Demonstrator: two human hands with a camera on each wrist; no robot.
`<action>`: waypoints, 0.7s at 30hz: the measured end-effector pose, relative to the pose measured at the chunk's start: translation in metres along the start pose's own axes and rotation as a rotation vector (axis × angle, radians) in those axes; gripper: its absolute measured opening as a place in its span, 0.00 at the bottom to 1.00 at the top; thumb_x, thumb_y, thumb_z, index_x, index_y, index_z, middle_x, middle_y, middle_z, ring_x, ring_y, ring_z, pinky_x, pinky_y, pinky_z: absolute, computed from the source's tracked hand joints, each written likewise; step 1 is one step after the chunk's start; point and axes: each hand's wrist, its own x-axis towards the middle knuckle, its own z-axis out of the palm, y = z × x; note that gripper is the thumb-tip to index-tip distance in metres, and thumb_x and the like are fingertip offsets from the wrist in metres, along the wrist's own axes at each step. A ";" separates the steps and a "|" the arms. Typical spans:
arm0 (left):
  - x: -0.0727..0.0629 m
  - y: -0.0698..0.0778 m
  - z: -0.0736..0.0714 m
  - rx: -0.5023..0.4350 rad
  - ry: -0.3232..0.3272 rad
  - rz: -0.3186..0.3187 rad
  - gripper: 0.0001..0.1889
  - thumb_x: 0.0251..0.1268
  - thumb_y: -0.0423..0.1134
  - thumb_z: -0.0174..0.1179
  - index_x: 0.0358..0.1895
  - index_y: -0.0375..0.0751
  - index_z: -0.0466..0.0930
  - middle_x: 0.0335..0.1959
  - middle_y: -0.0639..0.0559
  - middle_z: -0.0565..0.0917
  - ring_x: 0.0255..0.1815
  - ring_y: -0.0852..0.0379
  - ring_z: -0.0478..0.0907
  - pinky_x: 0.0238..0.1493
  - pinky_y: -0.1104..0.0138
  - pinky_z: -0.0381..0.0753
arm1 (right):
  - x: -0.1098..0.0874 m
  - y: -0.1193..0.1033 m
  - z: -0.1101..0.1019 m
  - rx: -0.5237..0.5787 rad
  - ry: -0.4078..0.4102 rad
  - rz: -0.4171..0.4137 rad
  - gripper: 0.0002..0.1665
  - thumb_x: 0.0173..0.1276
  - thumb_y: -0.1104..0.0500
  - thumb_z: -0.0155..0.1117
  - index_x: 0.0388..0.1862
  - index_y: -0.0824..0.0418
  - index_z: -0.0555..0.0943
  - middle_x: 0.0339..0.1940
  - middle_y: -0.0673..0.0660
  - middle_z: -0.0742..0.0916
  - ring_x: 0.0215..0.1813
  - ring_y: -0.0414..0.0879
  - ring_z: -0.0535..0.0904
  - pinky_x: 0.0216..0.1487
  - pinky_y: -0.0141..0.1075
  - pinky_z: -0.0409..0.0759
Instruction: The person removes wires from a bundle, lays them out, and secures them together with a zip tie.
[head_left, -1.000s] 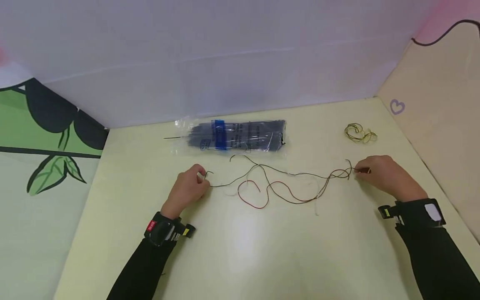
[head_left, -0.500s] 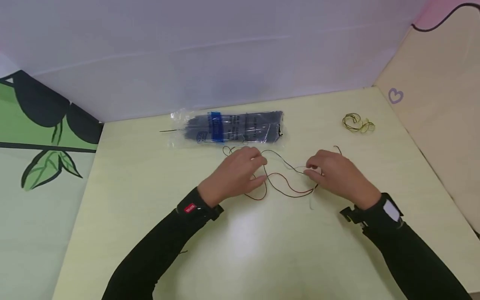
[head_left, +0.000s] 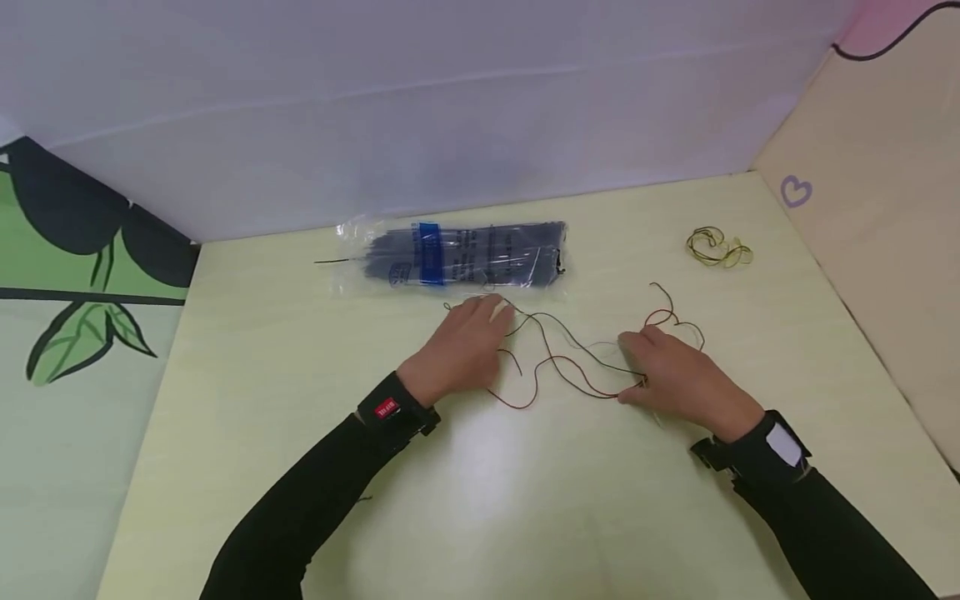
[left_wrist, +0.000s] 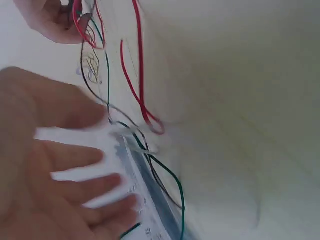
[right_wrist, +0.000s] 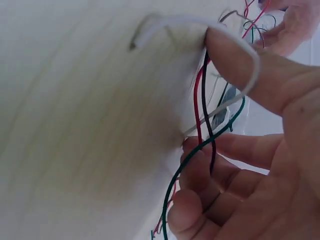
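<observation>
Wires (right_wrist: 203, 95) spread on the tabletop (head_left: 487, 508), both your hands at them.
Your left grip (head_left: 456, 348) is wide, over their left part; right grip (head_left: 682, 379) has thumb and fingers apart around several, can't tell if it's holding any. Behind: clear bag (head_left: 480, 254), dark contents, blue band; yellowish coil (head_left: 718, 250) right of it.

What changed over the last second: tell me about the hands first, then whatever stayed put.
The left hand let go of the wire end it was pinching and moved right, its fingers now open. The right hand slid left along the wires, whose right ends now stick out beyond it; whether it grips them is unclear. The bagged bundle and yellowish coil stayed put.
</observation>
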 end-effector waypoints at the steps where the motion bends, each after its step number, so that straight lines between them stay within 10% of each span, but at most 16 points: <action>1: 0.003 0.003 0.000 -0.020 0.003 0.038 0.35 0.68 0.52 0.55 0.73 0.38 0.61 0.74 0.38 0.63 0.74 0.38 0.61 0.73 0.48 0.63 | 0.000 0.000 0.000 -0.008 0.003 -0.006 0.38 0.53 0.46 0.78 0.56 0.61 0.74 0.41 0.55 0.77 0.41 0.46 0.73 0.40 0.41 0.75; 7: 0.020 0.013 0.010 -0.018 -0.101 0.119 0.55 0.56 0.73 0.56 0.78 0.40 0.48 0.78 0.44 0.57 0.81 0.38 0.48 0.80 0.49 0.48 | 0.000 0.001 0.003 -0.079 0.088 -0.057 0.17 0.54 0.50 0.77 0.32 0.57 0.78 0.28 0.50 0.75 0.34 0.47 0.70 0.37 0.40 0.68; 16: 0.006 -0.009 0.015 0.090 0.061 0.147 0.09 0.66 0.46 0.63 0.43 0.48 0.86 0.35 0.51 0.83 0.38 0.49 0.77 0.54 0.56 0.75 | -0.004 0.003 0.003 -0.253 0.263 -0.121 0.05 0.56 0.64 0.74 0.28 0.54 0.87 0.51 0.59 0.82 0.68 0.63 0.64 0.63 0.65 0.53; 21: -0.009 -0.018 0.013 0.004 0.029 0.119 0.04 0.64 0.45 0.65 0.36 0.51 0.86 0.29 0.55 0.81 0.32 0.55 0.79 0.41 0.60 0.78 | -0.004 0.011 0.004 -0.396 0.288 -0.240 0.12 0.55 0.72 0.70 0.34 0.58 0.84 0.38 0.56 0.84 0.54 0.57 0.77 0.65 0.61 0.61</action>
